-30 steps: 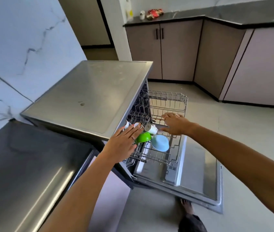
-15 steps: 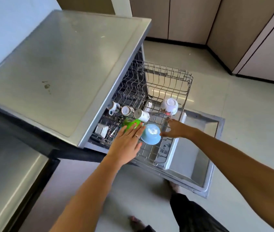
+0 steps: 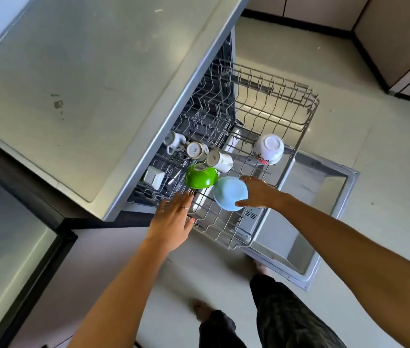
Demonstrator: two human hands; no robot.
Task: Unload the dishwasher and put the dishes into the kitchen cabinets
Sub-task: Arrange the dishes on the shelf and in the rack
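Steel dishwasher top (image 3: 81, 79); pale floor (image 3: 349, 126) under wire rack (image 3: 274, 101).

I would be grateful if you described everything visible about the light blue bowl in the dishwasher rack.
The light blue bowl is plain, smooth and matte, plastic or glazed by its look. It sits upside down, slightly tilted, on the wire rack near its front, right beside the green bowl. The right hand wraps its right side, thumb at the lower edge and fingers over the upper edge. Its inside is hidden.
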